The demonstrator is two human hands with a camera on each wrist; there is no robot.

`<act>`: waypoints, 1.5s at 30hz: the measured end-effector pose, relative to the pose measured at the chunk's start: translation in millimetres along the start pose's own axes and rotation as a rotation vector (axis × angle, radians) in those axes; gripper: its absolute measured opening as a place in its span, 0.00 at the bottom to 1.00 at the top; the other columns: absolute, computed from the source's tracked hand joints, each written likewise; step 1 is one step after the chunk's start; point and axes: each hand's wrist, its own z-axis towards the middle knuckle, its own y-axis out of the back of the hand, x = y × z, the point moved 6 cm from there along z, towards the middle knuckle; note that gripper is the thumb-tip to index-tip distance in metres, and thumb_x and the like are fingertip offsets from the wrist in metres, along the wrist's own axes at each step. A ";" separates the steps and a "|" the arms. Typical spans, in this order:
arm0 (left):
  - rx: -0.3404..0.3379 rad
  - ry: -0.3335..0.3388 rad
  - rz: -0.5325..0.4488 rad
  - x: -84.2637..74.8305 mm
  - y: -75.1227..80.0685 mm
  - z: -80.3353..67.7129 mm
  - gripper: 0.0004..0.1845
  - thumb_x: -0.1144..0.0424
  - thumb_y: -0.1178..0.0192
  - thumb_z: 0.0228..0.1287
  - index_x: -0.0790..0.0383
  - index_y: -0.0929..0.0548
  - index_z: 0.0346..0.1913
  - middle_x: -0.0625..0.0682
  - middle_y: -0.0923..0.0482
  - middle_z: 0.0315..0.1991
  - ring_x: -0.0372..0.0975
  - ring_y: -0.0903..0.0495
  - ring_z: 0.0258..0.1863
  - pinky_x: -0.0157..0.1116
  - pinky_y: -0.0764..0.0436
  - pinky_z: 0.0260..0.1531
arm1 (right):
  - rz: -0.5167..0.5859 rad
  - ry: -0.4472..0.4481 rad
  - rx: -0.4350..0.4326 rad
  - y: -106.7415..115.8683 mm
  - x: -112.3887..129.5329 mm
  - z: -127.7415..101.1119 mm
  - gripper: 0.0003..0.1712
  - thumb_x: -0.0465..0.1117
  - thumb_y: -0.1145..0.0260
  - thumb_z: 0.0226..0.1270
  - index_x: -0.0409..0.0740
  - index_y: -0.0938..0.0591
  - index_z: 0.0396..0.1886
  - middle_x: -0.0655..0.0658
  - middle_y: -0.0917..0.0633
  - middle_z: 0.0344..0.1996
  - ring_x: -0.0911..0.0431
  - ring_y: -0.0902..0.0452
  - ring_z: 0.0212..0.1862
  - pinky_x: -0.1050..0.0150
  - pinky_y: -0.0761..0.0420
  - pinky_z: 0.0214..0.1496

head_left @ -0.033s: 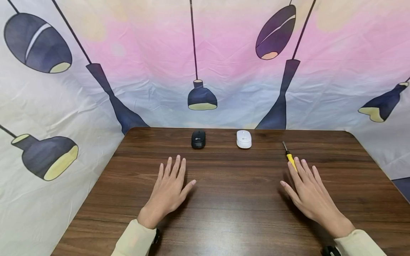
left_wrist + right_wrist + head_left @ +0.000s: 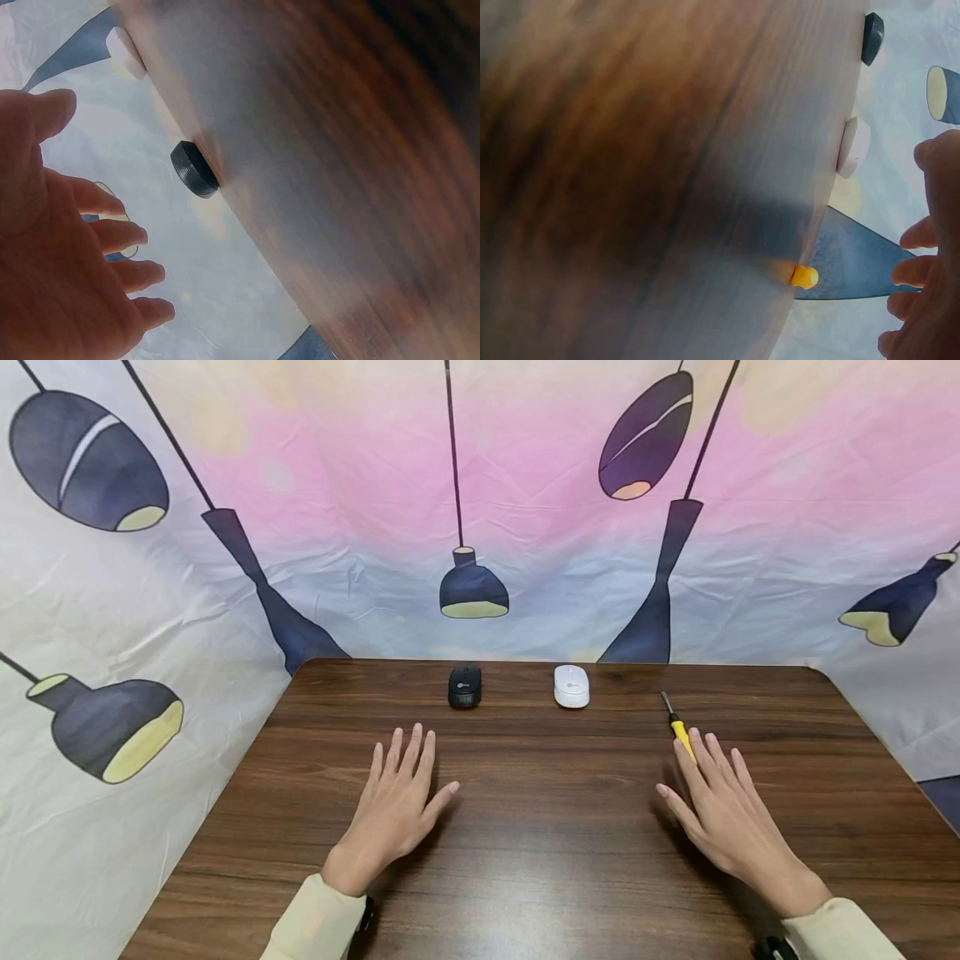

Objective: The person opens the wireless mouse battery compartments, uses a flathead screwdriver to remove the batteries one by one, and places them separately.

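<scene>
Both hands lie flat, palms down, on a dark wooden table (image 2: 555, 827). My left hand (image 2: 397, 797) rests left of centre with fingers straight and spread, holding nothing. My right hand (image 2: 720, 810) rests at the right, its fingertips over the handle end of a yellow-handled screwdriver (image 2: 677, 725) that points away from me. A black mouse (image 2: 464, 686) and a white mouse (image 2: 572, 685) sit near the table's far edge. The left wrist view shows the black mouse (image 2: 193, 169) beyond my fingers (image 2: 112, 236). The right wrist view shows the yellow handle (image 2: 804, 277) and white mouse (image 2: 853, 146).
A draped cloth backdrop (image 2: 480, 510) printed with dark pendant lamps encloses the table on the far, left and right sides. The table's left edge (image 2: 225, 802) and rounded far right corner (image 2: 817, 675) are in view.
</scene>
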 end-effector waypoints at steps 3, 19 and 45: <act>-0.001 0.001 0.001 0.3 0.3 -0.2 0.43 0.38 0.54 0.78 0.67 0.48 0.80 0.65 0.53 0.80 0.59 0.59 0.79 0.62 0.59 0.78 | 0.001 -0.001 0.002 -0.3 0.0 0.5 0.40 0.52 0.41 0.78 0.31 0.38 0.76 0.28 0.43 0.76 0.38 0.55 0.79 0.43 0.65 0.83; 0.088 -0.042 -0.027 -8.7 2.5 7.6 0.43 0.38 0.56 0.79 0.66 0.51 0.80 0.65 0.58 0.80 0.58 0.60 0.79 0.60 0.58 0.78 | 0.024 0.022 0.030 -7.9 4.6 10.9 0.40 0.53 0.40 0.78 0.30 0.37 0.76 0.29 0.43 0.77 0.37 0.54 0.79 0.39 0.59 0.82; 0.345 -0.195 -0.179 -67.8 -3.2 80.4 0.42 0.39 0.56 0.79 0.63 0.54 0.81 0.62 0.61 0.81 0.51 0.58 0.80 0.49 0.54 0.81 | 0.117 0.087 0.165 -29.4 25.9 83.2 0.40 0.51 0.38 0.77 0.29 0.37 0.75 0.25 0.39 0.74 0.31 0.44 0.74 0.34 0.38 0.74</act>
